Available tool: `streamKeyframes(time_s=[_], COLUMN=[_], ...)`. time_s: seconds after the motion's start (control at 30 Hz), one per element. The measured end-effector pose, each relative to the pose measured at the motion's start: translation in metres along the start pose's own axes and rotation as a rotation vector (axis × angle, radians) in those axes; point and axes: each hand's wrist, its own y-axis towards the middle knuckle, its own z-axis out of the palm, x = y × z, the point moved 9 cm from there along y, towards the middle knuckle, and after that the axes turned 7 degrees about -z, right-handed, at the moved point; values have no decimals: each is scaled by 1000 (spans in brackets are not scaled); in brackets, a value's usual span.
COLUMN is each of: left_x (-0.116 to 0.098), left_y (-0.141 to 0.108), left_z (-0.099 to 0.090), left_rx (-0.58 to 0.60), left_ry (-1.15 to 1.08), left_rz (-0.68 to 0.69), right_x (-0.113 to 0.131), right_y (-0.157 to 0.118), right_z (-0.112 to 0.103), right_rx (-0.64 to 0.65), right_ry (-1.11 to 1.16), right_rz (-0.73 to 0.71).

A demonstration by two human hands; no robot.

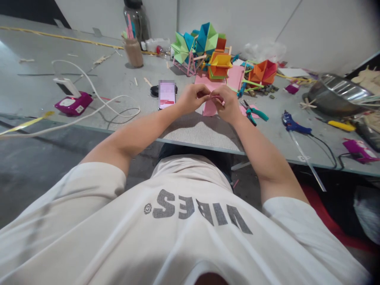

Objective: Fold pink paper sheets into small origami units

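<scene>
pinches a small pink piece (217, 96) in left hand (193, 97) and right hand (228, 104), close together over pink paper (209, 109) on the desk (196, 127); has teal-handled pliers (260, 113) just beside the right, a phone (167, 94) near the left.

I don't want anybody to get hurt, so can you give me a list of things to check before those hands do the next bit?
1. Pink piece held: ok, pinched between the left hand and right hand.
2. Pliers out of the way: not ok, they lie close beside the right hand.
3. Glue gun set down away from the hands: ok, on the table.
4. Glue gun cool: cannot tell.
5. Clear stick fully on the table: not ok, it juts past the edge.
6. Yellow-handled tool has its tip covered: cannot tell, too small.
</scene>
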Motion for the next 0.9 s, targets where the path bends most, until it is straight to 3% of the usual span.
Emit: streamKeyframes(time_s=[0.27,0.5,0.9], left_x=[8,13,-4], left_y=[3,4,0], left_z=[1,3,-2], left_rx=[-2,15,-25], left_ry=[-20,-13,-17], left_rz=[-23,-27,-3], right_x=[-11,-14,-1], right_y=[-5,-7,-3], right_z=[3,4,3], right_rx=[-20,-3,11], right_ry=[83,84,105], right_rz=[129,129,157])
